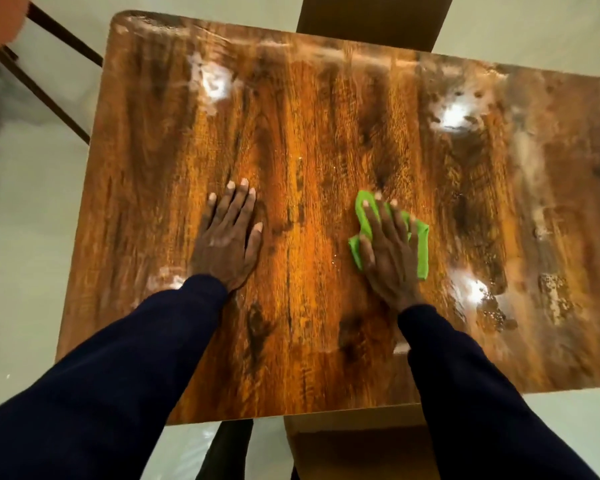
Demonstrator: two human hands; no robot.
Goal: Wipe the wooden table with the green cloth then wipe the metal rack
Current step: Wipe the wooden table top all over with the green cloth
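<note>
A pale, glossy floor [32, 202] surrounds the wooden table [326, 133], whose dark-grained, orange-brown top fills most of my view and runs from a rounded far-left corner out to the right edge. The top shines, with bright patches of reflected light [215, 83] at the far left, the far right and the near right, and a whitish, smeared film [530, 161] with small beads of wet along the right side. My left hand [227, 237] lies flat on the bare wood a little left of the middle, palm down, fingers straight and close together, thumb out to the side, holding nothing. My right hand [387, 251] is well apart from it, to the right of the middle, and presses palm down on the green cloth [421, 251], fingers stretched out across it rather than curled round it. The cloth is bunched flat against the table under that hand, and its bright green edges show past the fingertips, beside the thumb and along the outer side of the hand. Both arms reach in from the near edge in dark blue sleeves [118, 358]. A brown chair back [371, 19] stands at the far side of the table, another chair with dark wooden legs [49, 64] sits off the far-left corner, and a brown seat [361, 452] shows under the near edge.
</note>
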